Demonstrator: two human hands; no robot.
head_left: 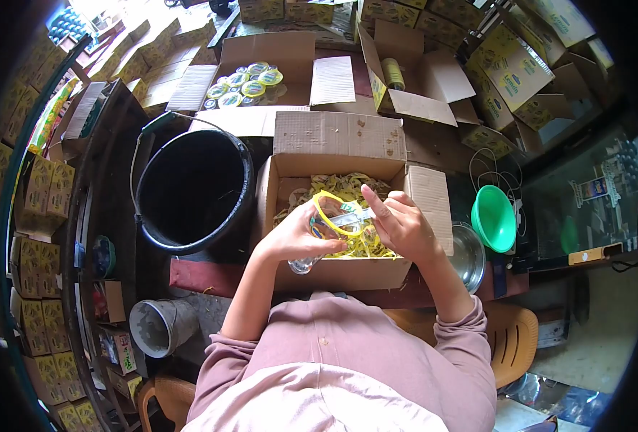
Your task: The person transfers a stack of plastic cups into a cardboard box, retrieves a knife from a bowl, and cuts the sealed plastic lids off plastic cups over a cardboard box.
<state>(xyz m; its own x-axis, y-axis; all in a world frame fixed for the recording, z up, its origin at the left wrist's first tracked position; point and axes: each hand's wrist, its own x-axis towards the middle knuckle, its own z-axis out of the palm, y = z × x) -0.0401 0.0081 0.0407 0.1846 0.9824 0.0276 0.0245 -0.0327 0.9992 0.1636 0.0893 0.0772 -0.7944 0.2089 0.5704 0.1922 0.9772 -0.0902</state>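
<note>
My left hand [297,234] is closed around a clear plastic cup with a yellow rim [324,209], tilted over an open cardboard box [340,137]. My right hand [403,225] grips a flat, pale blade-like tool [353,217], its index finger stretched out. The tool reaches across to the cup's rim; whether it touches cannot be made out. Under both hands, yellow strips and scraps [344,183] fill the box. The fingers partly hide the cup's body.
Left of the box stands a black bucket [189,248], with a grey bucket [153,327] lower down. Behind, another carton [268,47] holds several yellow-rimmed packs [254,88]. A green bowl [493,216] and a metal bowl [470,252] are at the right.
</note>
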